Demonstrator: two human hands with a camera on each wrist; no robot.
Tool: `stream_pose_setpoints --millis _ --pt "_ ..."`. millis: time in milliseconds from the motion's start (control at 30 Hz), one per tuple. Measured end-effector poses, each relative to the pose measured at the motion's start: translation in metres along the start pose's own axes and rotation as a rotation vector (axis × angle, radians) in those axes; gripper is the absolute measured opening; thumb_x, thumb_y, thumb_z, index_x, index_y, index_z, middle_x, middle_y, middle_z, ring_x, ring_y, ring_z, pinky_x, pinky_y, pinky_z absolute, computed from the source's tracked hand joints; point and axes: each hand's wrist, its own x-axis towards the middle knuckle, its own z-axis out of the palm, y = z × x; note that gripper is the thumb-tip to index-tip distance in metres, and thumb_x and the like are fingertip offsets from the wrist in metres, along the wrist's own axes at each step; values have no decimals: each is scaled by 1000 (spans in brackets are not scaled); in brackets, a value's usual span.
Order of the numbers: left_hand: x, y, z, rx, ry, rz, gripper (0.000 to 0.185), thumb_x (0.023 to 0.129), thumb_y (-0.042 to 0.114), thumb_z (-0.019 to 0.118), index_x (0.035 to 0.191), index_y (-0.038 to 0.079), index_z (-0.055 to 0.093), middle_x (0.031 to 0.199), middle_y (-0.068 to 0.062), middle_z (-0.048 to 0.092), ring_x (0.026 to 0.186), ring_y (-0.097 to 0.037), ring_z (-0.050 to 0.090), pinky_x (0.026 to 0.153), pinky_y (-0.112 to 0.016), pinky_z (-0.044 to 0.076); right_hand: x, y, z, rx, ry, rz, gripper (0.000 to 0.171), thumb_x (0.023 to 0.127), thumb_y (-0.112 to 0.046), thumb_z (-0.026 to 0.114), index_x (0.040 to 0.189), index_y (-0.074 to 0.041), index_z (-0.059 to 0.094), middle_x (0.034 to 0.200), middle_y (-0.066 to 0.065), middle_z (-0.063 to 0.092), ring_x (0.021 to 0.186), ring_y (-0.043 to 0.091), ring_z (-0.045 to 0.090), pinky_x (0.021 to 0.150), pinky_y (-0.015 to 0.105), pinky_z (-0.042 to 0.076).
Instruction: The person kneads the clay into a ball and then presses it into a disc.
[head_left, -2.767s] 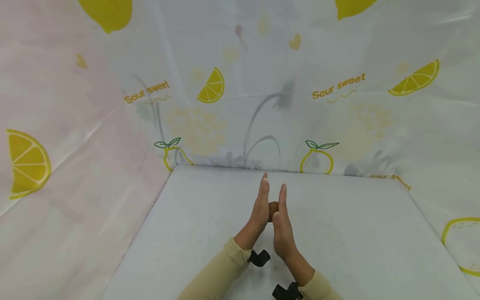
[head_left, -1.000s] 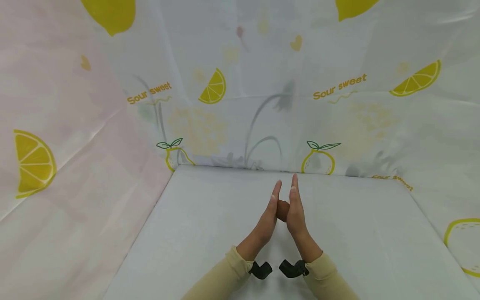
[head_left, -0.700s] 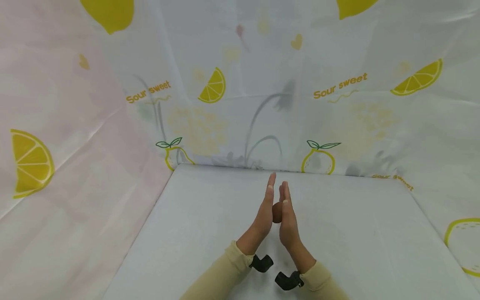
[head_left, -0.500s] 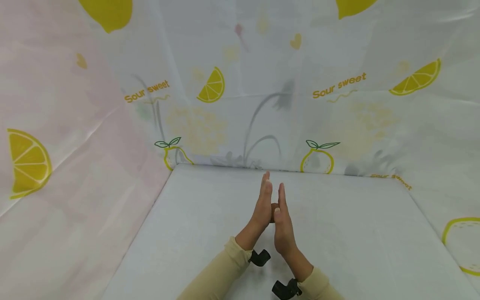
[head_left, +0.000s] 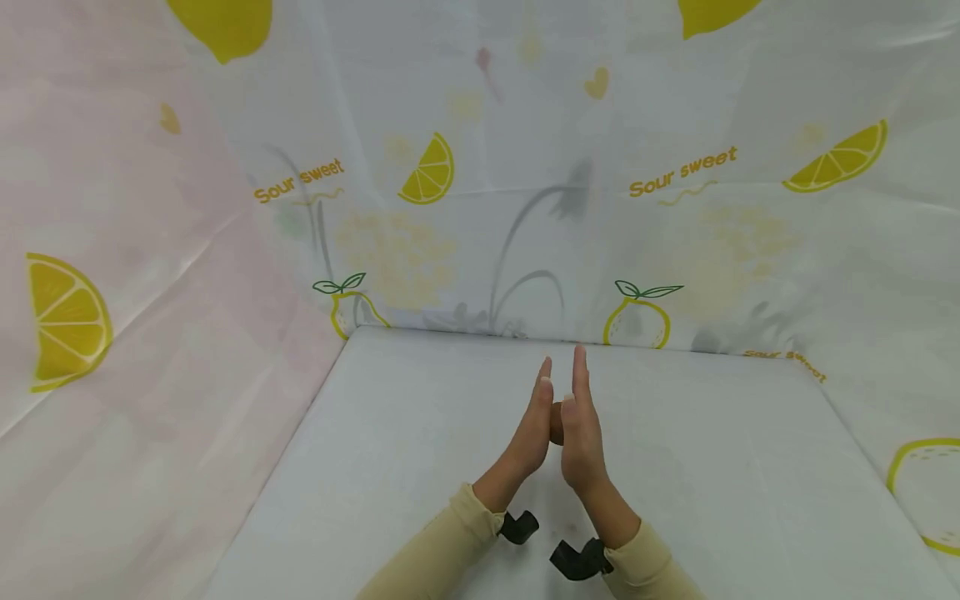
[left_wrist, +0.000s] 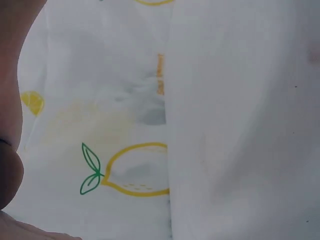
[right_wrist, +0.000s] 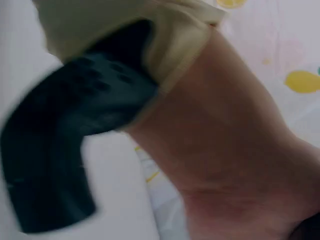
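Between two flat palms sits a small brown rounded lump point(head_left: 556, 423), partly covered by the hands; its material cannot be told. My left hand point(head_left: 529, 429) presses it from the left, fingers straight and pointing away from the body. From the right, my right hand point(head_left: 583, 442) presses with straight fingers too, its tips reaching slightly farther forward. Both hands are held over the white tabletop point(head_left: 420, 417). In the left wrist view, the lump's dark brown edge point(left_wrist: 10, 175) shows at the left border. The right wrist view is mostly filled by the left wrist point(right_wrist: 225, 135).
Black curved wrist-camera mounts point(head_left: 519, 527) stick out from both beige sleeves point(head_left: 438, 546) below the hands. A white cloth backdrop point(head_left: 510, 125) printed with lemons rises behind the table, and a pinkish side point(head_left: 135, 208) hangs at the left.
The palms slide back and forth against each other with the lump between them. Since half a second ago, the right hand has moved forward and the left hand back; both sit slightly farther right.
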Motion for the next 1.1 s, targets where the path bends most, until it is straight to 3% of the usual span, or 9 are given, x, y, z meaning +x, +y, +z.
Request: stream_pose_setpoints --millis 67,133,267,467,600,733,867,933,1100 --pt "-3 -1 3 7 -46 21 71 108 57 6 165 14 0 170 -4 4 155 -19 5 123 -54 9 6 3 -4 49 -2 75 57 112 -24 26 165 -11 8 88 15 59 70 0 50 90 15 41" --pt "-6 0 4 -4 -96 47 72 108 57 5 164 13 -1 170 -4 3 155 -19 4 123 -54 9 11 7 -8 93 7 159 57 113 -29 25 165 -14 8 89 14 59 68 -3 44 83 13 40" --pt "-10 3 4 -35 -181 104 76 106 61 3 164 12 -3 171 -3 -2 156 -19 -3 123 -53 4 15 19 -15 112 30 280 58 112 -35 22 165 -15 9 165 3 27 143 4 31 114 22 26" --pt "-8 5 0 -145 -199 174 88 102 71 6 163 9 -7 170 -8 -11 155 -20 -11 123 -52 0 11 31 -15 29 18 316 60 112 -39 20 165 -13 9 168 10 18 153 17 13 123 47 11" --pt "-5 6 -3 -152 -129 174 84 104 68 8 164 11 -4 171 -5 -8 155 -18 -9 123 -52 2 0 35 -8 -59 23 293 56 113 -34 23 164 -13 13 102 15 63 108 15 56 114 35 28" --pt "-1 8 -5 -133 -27 133 75 107 60 11 165 12 1 171 -5 -1 155 -18 -4 123 -53 4 -12 33 3 -98 2 197 53 113 -18 27 164 -9 13 60 1 43 56 12 38 77 24 43" --pt "5 8 -7 -128 59 46 72 108 57 22 165 17 6 171 -2 4 155 -19 2 123 -53 8 -22 20 11 -139 -32 115 57 112 -14 31 164 -9 10 122 2 63 98 9 57 85 18 44" --pt "8 7 -7 -141 83 -3 72 107 57 26 165 19 8 171 -1 4 155 -20 4 123 -54 8 -25 13 13 -141 -42 72 58 112 -18 32 164 -9 8 160 7 36 138 15 42 109 18 32" --pt "11 0 -7 -197 82 -74 70 107 58 23 165 23 9 170 -1 6 155 -22 5 122 -57 6 -20 0 11 -168 -43 -126 62 113 -33 27 162 2 9 168 20 9 156 32 5 124 34 -1"
